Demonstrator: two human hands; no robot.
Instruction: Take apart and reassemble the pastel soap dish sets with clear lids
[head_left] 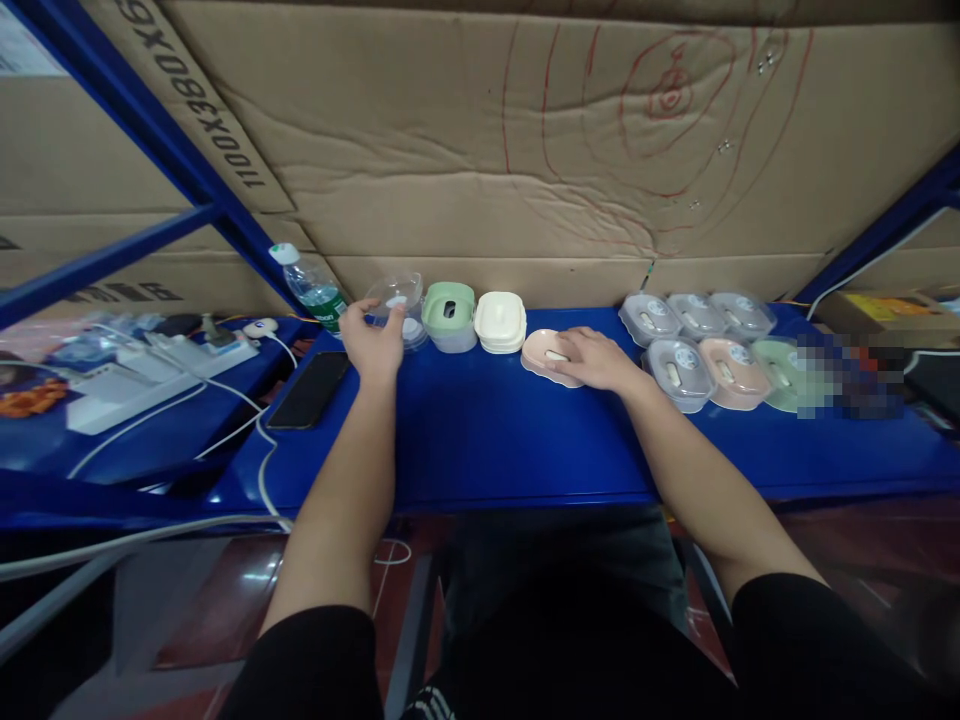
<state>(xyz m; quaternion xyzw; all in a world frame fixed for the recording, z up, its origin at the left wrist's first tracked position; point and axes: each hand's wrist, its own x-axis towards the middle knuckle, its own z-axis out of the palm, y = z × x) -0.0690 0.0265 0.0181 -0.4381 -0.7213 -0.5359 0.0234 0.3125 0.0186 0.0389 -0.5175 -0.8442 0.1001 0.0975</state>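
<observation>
At the back left of the blue table, my left hand (375,338) is closed on a clear plastic lid (397,288), fingers and thumb at its edges. Under it stand more clear plastic pieces (413,334), partly hidden by the hand. My right hand (596,358) lies over a pink oval case piece (537,349) with a small white insert, its fingers across the top; its right part is covered. Between the hands are a green case part (449,306) with a dark opening, set on a clear base, and a stack of cream square pieces (500,320).
Several lidded cases, including a grey one (677,376) and a pink one (735,374), stand in two rows at right. A water bottle (315,292) and black phone (309,390) are at left, near a power strip (161,380) with cables. Cardboard (420,130) rises behind.
</observation>
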